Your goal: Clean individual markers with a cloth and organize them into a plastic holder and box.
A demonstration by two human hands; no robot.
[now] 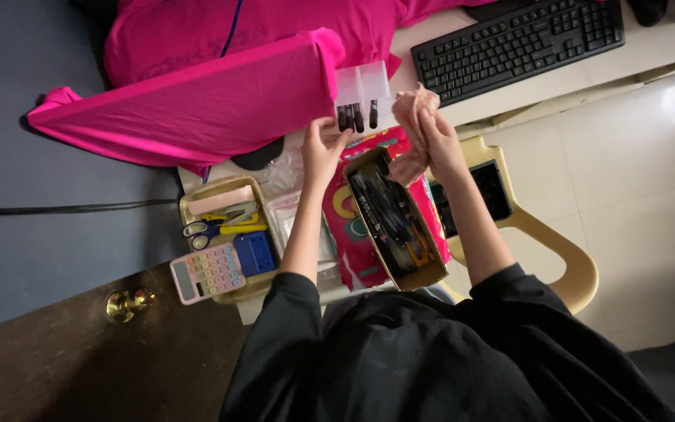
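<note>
Cream desk [556,74], black keyboard [519,43], draped pink cloth [197,101], clear compartment box [362,94], tray of stationery [224,234]

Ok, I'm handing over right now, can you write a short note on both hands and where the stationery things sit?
Left hand: fingers at the clear plastic organizer, touching the dark clips at its front edge.
Right hand: raised, closed around a crumpled pinkish cloth.
Open gold box of pens lies on a red printed pouch, below the hands.
Gold tray on the left holds scissors, a pink case and a blue stapler-like item; a pastel calculator overlaps its near edge.
Done: the pens sit in their box.
Left: the clips are only partly in the organizer.
</note>
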